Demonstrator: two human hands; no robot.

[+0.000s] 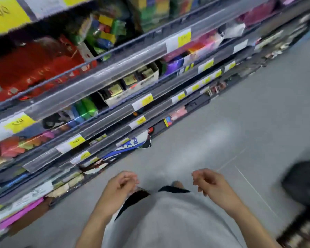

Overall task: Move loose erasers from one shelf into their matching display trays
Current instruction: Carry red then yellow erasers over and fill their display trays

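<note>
Both hands, left (121, 187) and right (208, 183), hang loosely curled and empty beside blurred shelves (104, 76).

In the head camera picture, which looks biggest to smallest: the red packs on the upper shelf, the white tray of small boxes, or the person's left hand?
1. Red packs, largest by far.
2. White tray.
3. Left hand, though it is nearer the camera, so its true size is unsure.

Tiered shop shelving (104, 74) runs along the left, its rail fronts carrying yellow price labels (183, 39). Red packets (34, 68) fill the upper tier; white display boxes (131, 88) of small dark items (detail blurred) sit one tier lower. Grey floor (249, 122) lies beside the shelving, with a dark bag (304, 183) at right.
</note>
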